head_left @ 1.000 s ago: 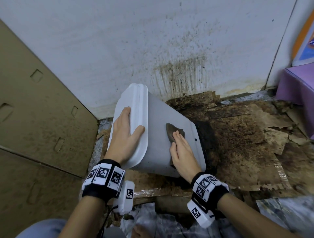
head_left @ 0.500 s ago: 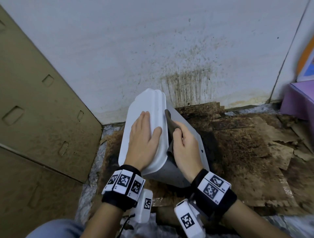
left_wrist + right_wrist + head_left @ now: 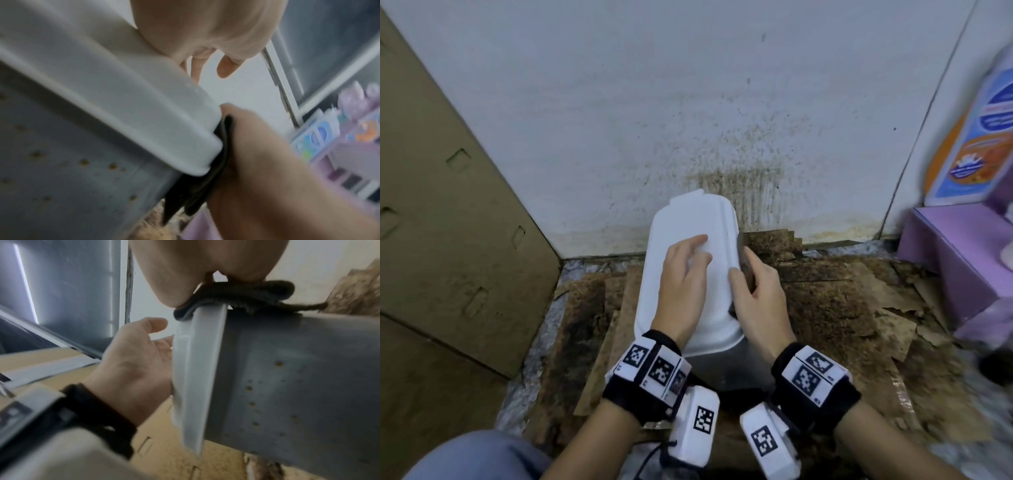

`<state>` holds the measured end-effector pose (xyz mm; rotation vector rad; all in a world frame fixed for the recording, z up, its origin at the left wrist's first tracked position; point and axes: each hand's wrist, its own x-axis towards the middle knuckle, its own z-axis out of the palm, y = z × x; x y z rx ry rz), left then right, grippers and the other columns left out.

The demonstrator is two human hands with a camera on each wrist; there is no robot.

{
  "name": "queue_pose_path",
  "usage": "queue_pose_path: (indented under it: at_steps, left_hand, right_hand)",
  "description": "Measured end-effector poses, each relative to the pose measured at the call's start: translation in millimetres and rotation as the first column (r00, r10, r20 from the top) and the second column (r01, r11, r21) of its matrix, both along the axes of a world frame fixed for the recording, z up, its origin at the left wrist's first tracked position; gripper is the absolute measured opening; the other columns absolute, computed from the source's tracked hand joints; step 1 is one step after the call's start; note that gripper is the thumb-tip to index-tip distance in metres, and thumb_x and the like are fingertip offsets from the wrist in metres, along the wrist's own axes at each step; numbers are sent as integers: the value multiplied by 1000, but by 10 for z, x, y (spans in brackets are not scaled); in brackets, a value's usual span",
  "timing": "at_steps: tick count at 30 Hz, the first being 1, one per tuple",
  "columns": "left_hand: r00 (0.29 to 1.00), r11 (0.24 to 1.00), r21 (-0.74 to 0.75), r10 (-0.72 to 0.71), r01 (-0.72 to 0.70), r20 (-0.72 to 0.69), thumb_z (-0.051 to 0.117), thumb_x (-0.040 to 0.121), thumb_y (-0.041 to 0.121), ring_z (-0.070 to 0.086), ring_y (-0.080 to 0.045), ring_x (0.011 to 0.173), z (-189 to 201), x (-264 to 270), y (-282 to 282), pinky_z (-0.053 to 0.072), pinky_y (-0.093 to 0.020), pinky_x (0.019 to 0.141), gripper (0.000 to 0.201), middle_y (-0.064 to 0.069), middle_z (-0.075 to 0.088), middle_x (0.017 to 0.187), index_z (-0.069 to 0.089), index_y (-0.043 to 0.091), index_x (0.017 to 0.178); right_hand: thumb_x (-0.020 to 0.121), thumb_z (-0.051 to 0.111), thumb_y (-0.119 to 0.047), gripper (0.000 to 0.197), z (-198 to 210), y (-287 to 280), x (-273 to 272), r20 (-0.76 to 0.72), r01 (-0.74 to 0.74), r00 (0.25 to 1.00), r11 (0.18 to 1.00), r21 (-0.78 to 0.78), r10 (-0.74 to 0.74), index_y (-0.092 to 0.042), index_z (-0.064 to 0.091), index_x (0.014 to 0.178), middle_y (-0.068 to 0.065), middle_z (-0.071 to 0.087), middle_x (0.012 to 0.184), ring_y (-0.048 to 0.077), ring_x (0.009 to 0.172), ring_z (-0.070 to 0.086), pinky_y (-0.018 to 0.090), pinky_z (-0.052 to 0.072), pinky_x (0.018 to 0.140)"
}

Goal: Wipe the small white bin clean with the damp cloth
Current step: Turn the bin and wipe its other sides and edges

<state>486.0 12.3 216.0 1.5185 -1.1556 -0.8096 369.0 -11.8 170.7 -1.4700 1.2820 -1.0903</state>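
Observation:
The small white bin (image 3: 681, 219) is tipped with its closed lid toward me, its grey speckled side (image 3: 287, 369) off the floor. My left hand (image 3: 681, 284) rests on the lid face with relaxed fingers, and its palm (image 3: 135, 356) lies against the lid. My right hand (image 3: 760, 301) holds the dark damp cloth (image 3: 743, 253) at the lid's right edge, thumb on the lid side and fingers behind. The cloth (image 3: 246, 292) drapes over the lid rim (image 3: 123, 105) and hangs down the bin's side (image 3: 197, 191) under my right hand (image 3: 267, 162).
A large cardboard box (image 3: 448, 205) stands close on the left. The white wall (image 3: 722, 137) behind the bin is spattered brown. Soiled, torn cardboard (image 3: 842, 308) covers the floor. A purple shelf unit (image 3: 962, 257) with a labelled bottle (image 3: 979, 137) stands at right.
The bin has tipped up so its lid faces me. My right hand slid the cloth from the side wall up to the lid rim. My left hand shifted onto the lid face.

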Motion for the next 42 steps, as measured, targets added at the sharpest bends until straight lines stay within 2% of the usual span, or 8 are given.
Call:
queue_pose_path:
  at_steps: [3,7,11,14,17,22,27,42]
  left_hand:
    - [995,1000,-17,-28,26,-93,46,104,18,51,9,121,68,-11,4,42,-8,98,32,13,57,134,65,28,129]
    - [999,997,-80,-16,14,-31,49,103,11,56,7,116,75,63,32,43,-5,93,32,8,62,131,67,24,125]
    - [936,992,-98,112,-84,333,50,100,13,47,-8,125,-27,180,89,38,-28,108,31,6,52,129,62,23,126]
    - [864,971,111,132,-211,486,54,99,33,34,-25,134,-113,213,132,29,-39,112,43,-3,42,139,49,23,140]
    - [937,935,305,69,-181,343,52,97,53,38,-30,132,-148,207,158,32,-39,106,63,-6,34,141,31,29,151]
    - [974,949,305,14,-85,228,55,94,61,42,-16,109,-200,216,155,35,-30,97,63,-2,41,135,32,43,149]
    - [985,957,291,-52,1,167,51,79,83,55,-22,125,-360,164,125,46,-50,106,73,9,54,139,23,58,142]
    - [992,973,197,-128,123,9,66,87,65,62,0,114,-328,281,86,53,-39,101,64,29,59,128,39,52,144]
  right_hand:
    - [102,49,-39,57,64,20,-167,-40,1,999,999,37,1,-25,33,156,-1,40,151,12,133,44,38,39,114]
    - [104,44,-42,61,96,29,-308,-103,-55,993,995,77,63,-29,22,160,-5,30,157,16,148,25,43,24,122]
    - [104,39,-50,62,61,44,-432,-132,-141,979,986,87,152,-37,15,160,-14,26,158,8,148,12,36,12,119]
    - [104,41,-49,64,52,56,-479,-117,-147,980,983,112,160,-33,14,161,-13,24,159,7,148,11,37,15,118]
    - [103,45,-50,65,54,56,-499,-64,-120,990,985,127,129,-34,17,160,-14,23,160,8,148,13,45,18,123]
    - [86,54,-69,77,29,5,-547,12,-33,999,983,179,31,-45,26,153,-21,31,144,19,146,23,53,26,120]
    - [64,63,-90,102,-38,-96,-634,34,15,999,978,207,-23,-48,28,151,-13,41,149,22,141,40,55,41,111]
    - [59,68,-87,112,-94,32,-520,34,139,989,975,170,-147,-41,27,152,-4,44,144,23,132,48,52,47,106]
